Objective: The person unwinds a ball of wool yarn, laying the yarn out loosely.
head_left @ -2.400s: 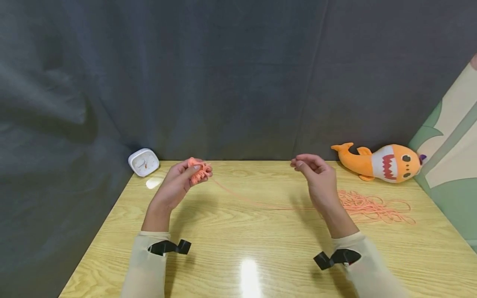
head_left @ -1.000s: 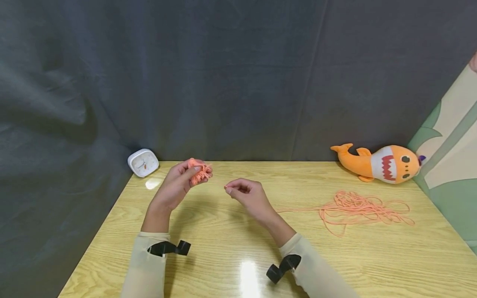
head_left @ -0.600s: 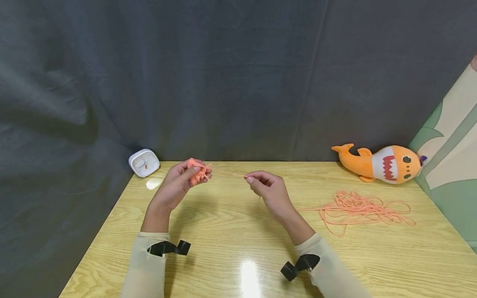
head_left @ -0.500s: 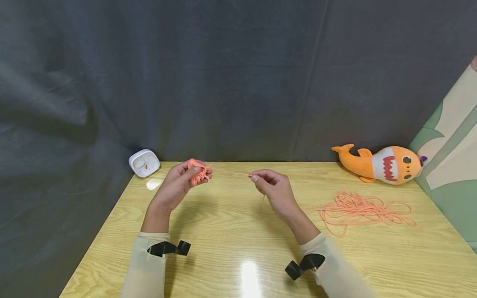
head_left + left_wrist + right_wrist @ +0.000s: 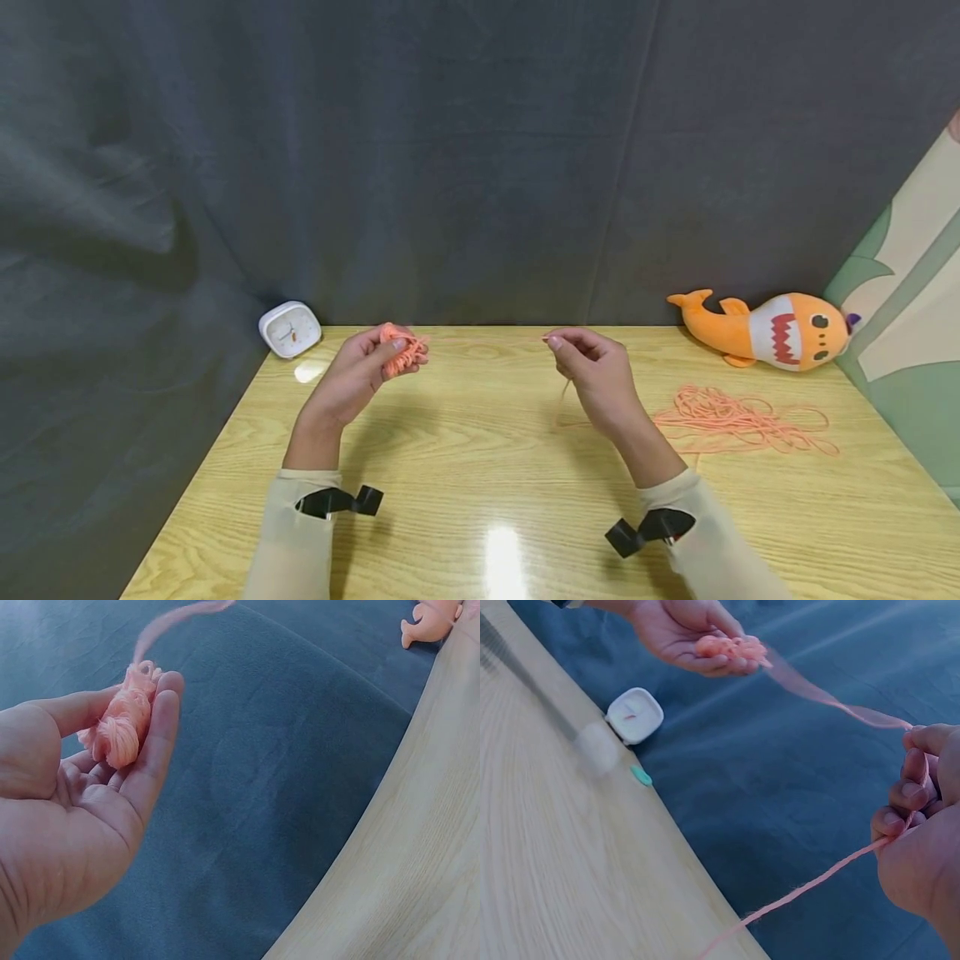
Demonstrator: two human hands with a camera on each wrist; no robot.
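Note:
A small wound bundle of coral yarn [image 5: 124, 724] sits in my left hand [image 5: 358, 367], gripped between thumb and fingers above the table. From its end a strand of yarn [image 5: 817, 696] runs, blurred, across to my right hand [image 5: 600, 379]. There the thumb and index finger pinch the strand, and it passes on through the curled fingers [image 5: 909, 795]. Below that hand the yarn drops toward the table and leads to a loose, tangled heap of the same yarn [image 5: 723, 417], partly behind the right forearm.
At the back left corner stands a white clock [image 5: 290, 329]. An orange plush shark [image 5: 765, 329] lies along the back right edge of the wooden table [image 5: 465, 483]. Dark cloth [image 5: 450, 167] hangs behind. A small green object [image 5: 641, 775] lies by the edge near the clock.
My right hand came left toward the bundle, pinched the yarn, then moved back right, drawing the strand out. My left hand has stayed nearly still with the bundle.

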